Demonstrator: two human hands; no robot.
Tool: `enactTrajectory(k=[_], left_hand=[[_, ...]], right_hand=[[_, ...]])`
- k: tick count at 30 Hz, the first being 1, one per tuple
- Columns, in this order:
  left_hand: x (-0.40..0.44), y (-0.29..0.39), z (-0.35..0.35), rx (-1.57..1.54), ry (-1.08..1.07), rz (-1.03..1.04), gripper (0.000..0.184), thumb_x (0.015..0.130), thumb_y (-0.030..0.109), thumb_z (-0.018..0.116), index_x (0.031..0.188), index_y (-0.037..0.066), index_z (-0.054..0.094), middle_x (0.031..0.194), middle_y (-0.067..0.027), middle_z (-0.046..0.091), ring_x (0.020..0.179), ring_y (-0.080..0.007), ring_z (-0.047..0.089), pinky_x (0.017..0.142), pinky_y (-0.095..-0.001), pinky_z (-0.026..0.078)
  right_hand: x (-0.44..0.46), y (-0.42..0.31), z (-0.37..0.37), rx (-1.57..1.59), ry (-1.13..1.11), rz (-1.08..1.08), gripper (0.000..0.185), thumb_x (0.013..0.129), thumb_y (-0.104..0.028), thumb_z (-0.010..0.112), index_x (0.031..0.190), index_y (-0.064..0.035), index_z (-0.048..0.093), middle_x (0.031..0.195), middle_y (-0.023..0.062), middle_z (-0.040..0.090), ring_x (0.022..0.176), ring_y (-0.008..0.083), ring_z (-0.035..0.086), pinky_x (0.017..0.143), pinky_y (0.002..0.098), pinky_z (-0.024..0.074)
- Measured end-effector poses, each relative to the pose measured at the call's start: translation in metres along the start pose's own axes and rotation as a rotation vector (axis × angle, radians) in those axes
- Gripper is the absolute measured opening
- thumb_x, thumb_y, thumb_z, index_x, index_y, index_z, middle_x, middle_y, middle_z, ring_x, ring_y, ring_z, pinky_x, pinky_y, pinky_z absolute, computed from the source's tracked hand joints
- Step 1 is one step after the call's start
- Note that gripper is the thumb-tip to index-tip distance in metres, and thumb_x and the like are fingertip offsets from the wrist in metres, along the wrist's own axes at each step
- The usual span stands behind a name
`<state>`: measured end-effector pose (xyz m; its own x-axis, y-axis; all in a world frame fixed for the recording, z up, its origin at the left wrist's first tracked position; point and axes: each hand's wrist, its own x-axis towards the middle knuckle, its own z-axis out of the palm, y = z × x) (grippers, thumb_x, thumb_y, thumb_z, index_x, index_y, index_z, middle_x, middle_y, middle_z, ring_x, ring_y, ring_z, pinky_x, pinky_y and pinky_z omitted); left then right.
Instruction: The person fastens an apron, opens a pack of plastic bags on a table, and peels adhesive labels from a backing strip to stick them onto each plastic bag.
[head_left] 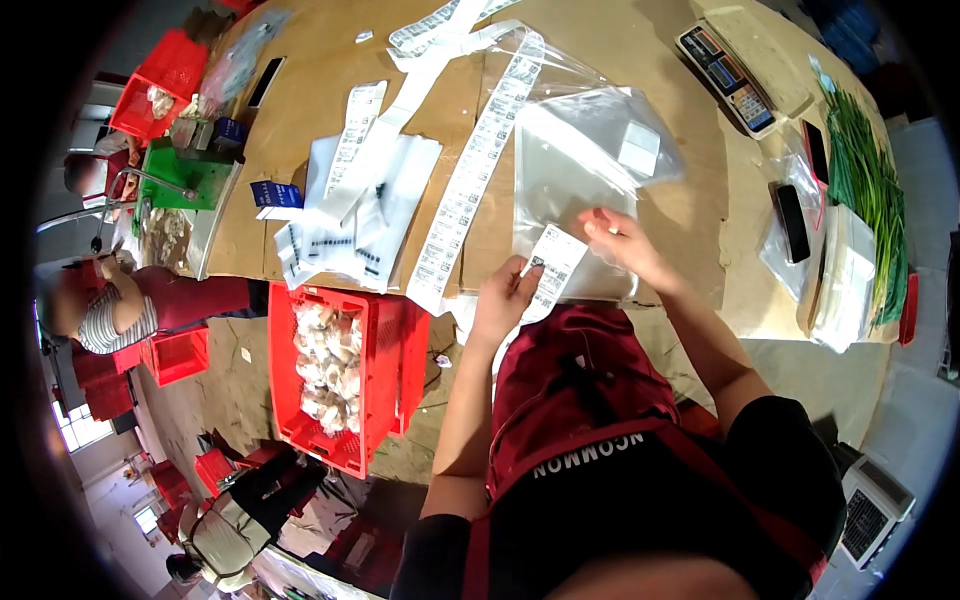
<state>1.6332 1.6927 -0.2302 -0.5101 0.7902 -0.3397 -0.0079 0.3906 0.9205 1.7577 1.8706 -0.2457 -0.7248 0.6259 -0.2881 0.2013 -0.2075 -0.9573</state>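
My left hand (pixel 508 298) pinches a white printed label sheet (pixel 558 262) near the table's front edge. My right hand (pixel 622 240) is just right of the sheet, its fingers curled together; whether they hold something small I cannot make out. Clear plastic bags (pixel 570 170) lie flat behind both hands, with a small white block (pixel 639 148) on them. A long strip of printed labels (pixel 470 180) runs down the table to the left of the bags. Farther left, more label strips (pixel 355 130) lie over a pile of whitish plastic bags (pixel 405 170).
A scale (pixel 728 80) stands at the back right, near phones (pixel 792 222) and green stalks (pixel 862 170). A red crate (pixel 362 380) of pale mushroom-like produce (pixel 328 370) stands below the table's left front. People (pixel 130 305) are at the far left.
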Motion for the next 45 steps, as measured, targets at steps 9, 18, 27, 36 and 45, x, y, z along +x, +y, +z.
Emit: enactTrajectory(k=[9,18,27,36,45], left_hand=[[0.004,-0.009,-0.002,0.09,-0.069,0.103,0.015,0.087,0.014,0.055,0.082,0.001,0.056,0.059,-0.0009,0.052,0.054,-0.0058,0.043,0.048,-0.0231,0.035],[-0.003,-0.011,-0.008,-0.159,0.099,0.197,0.017,0.086,0.009,0.054,0.072,0.001,0.046,0.058,0.0017,0.043,0.049,-0.0027,0.035,0.042,-0.02,0.029],[-0.003,-0.014,-0.004,-0.099,0.095,0.187,0.018,0.082,0.005,0.055,0.067,0.003,0.044,0.05,0.0041,0.035,0.047,-0.0029,0.031,0.041,-0.0216,0.025],[-0.013,-0.023,0.003,-0.207,-0.017,0.124,0.011,0.084,0.005,0.054,0.074,0.0,0.051,0.055,0.002,0.041,0.049,-0.0037,0.034,0.042,-0.0221,0.027],[-0.016,-0.025,0.003,-0.157,-0.018,0.228,0.015,0.085,0.002,0.053,0.1,0.0,0.05,0.071,-0.0021,0.052,0.06,-0.0064,0.043,0.052,-0.0212,0.036]], right_hand=[[0.026,0.013,-0.018,-0.913,0.009,-0.488,0.015,0.069,-0.021,0.069,0.073,-0.0094,0.06,0.07,0.0067,0.06,0.062,0.0201,0.057,0.066,0.0317,0.0421],[0.012,0.004,-0.015,-1.209,0.069,-0.894,0.021,0.069,-0.026,0.068,0.08,-0.0105,0.059,0.083,0.0009,0.061,0.084,0.0207,0.057,0.081,0.0338,0.0363],[0.013,0.017,-0.02,-1.036,-0.121,-0.872,0.012,0.07,-0.016,0.065,0.069,-0.0115,0.054,0.079,-0.0031,0.055,0.083,0.0159,0.052,0.083,0.0321,0.0328],[0.024,0.037,-0.026,-0.823,-0.233,-0.578,0.007,0.074,-0.015,0.063,0.077,-0.0106,0.06,0.081,-0.0011,0.058,0.08,0.0146,0.053,0.081,0.0297,0.0363],[-0.007,-0.045,-0.021,-0.519,0.268,-0.618,0.017,0.083,-0.018,0.06,0.087,-0.0016,0.061,0.078,0.007,0.06,0.072,0.0119,0.054,0.064,0.0243,0.0436]])
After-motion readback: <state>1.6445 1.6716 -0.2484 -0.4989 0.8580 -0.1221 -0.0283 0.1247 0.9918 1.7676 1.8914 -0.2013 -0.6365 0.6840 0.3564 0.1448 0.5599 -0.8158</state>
